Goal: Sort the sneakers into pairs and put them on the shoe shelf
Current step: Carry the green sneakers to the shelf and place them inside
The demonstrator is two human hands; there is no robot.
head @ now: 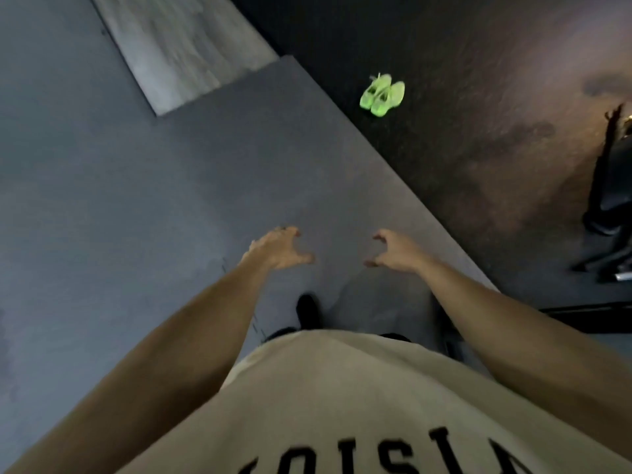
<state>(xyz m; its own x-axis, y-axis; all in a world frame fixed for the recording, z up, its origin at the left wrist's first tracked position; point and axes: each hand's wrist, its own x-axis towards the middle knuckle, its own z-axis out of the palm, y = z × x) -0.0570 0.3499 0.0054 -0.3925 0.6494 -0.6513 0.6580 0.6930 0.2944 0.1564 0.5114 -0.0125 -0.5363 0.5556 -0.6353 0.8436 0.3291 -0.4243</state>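
Note:
A pair of bright green sneakers (382,94) lies side by side on the dark floor far ahead, a little to the right. My left hand (278,249) and my right hand (393,251) are stretched out in front of me over the grey mat, fingers curled and apart, holding nothing. Both hands are well short of the sneakers. No shoe shelf is in view.
A grey floor mat (136,200) covers the left and middle; its edge runs diagonally to the dark floor (478,131) on the right. A lighter wood-look panel (178,46) lies at the top left. A black chair base (608,217) stands at the right edge. My black shoe (307,311) shows below.

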